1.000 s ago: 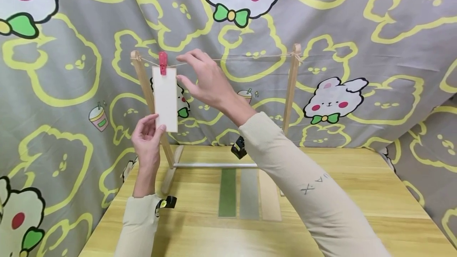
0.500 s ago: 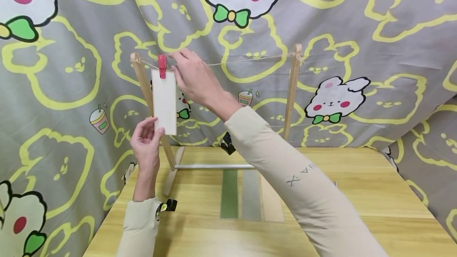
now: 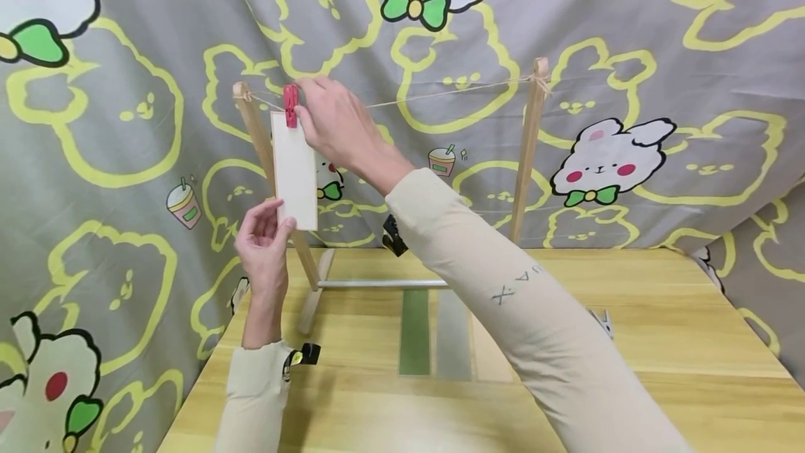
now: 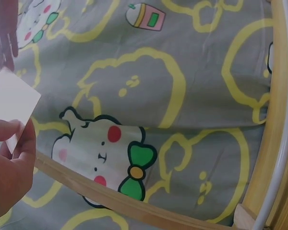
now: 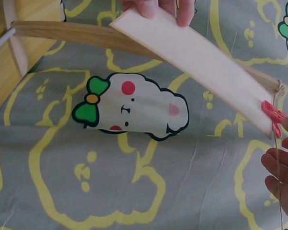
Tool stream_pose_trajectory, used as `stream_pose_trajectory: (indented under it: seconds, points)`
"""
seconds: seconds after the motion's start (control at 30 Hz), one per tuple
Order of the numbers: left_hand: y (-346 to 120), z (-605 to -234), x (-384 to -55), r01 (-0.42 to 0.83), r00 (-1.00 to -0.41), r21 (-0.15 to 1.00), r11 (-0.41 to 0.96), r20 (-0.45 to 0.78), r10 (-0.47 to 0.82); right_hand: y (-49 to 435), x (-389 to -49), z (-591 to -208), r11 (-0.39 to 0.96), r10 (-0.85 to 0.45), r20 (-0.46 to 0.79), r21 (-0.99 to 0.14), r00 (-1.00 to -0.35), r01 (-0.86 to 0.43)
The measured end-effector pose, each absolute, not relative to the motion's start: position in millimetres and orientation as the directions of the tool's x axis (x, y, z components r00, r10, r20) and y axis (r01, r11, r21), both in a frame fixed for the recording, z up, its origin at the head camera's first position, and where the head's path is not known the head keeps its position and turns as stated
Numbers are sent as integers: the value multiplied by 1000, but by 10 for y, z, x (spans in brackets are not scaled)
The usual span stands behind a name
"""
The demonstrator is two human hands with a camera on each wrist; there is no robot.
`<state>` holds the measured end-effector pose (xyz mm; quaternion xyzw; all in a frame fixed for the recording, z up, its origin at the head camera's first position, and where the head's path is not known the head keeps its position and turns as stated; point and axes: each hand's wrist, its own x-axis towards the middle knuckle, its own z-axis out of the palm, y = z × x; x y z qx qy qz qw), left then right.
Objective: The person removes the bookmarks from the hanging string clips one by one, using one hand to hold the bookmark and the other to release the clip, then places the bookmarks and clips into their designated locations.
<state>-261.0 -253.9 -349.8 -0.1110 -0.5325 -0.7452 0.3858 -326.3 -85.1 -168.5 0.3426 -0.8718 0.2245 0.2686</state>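
Observation:
A blank white card [image 3: 295,173] hangs from a thin string [image 3: 440,94], with a red clothespin [image 3: 291,105] at its top edge. My left hand [image 3: 263,247] pinches the card's lower left edge between thumb and fingers. Up at the string, my right hand [image 3: 339,124] has its thumb and index finger at the clothespin. In the right wrist view the thumb of the right hand [image 5: 283,165] meets the red clothespin [image 5: 273,115], while the other fingers stay loose beside the string. The left wrist view shows the left hand [image 4: 12,175] gripping the card's corner.
Two wooden posts, the left [image 3: 254,131] and the right [image 3: 530,152], carry the string, and a pale rod [image 3: 377,284] joins them below. On the table lie a green strip [image 3: 415,333], a grey strip [image 3: 453,338] and a beige strip [image 3: 492,348]. A grey clothespin [image 3: 604,324] lies farther right.
My right hand has moved left along the string, from apart to right at the red clothespin. My left hand keeps its pinch on the card. The head view has shifted slightly.

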Motion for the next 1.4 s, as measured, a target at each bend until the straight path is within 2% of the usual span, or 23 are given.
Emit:
stream_pose_trajectory:
  seconds: [0.2,0.43,0.7,0.9,1.2,1.4]
  points:
    - [-2537,-3509,-2594,698,-671,704,-130,579,-464,-899,-3262,-1604,616,-491,583,-293,-647,-732]
    - [-2500,-3474,-2614,678,-694,723,-135,568,-442,-925,-3312,-1524,599,-413,554,-432,-722,-674]
    - [-2496,-3468,-2628,667,-703,733,-132,561,-437,-996,-3360,-1506,507,-362,582,-532,-728,-678]
    - [-2523,-3470,-2620,676,-693,726,-125,568,-444,-996,-3367,-1502,480,-356,594,-546,-721,-687]
    - [-2514,-3460,-2594,663,-705,738,-125,559,-436,-970,-3320,-1445,432,-349,565,-611,-748,-663]
    - [-2470,-3433,-2597,658,-710,741,-133,553,-436,-958,-3301,-1435,370,-318,606,-629,-729,-684]
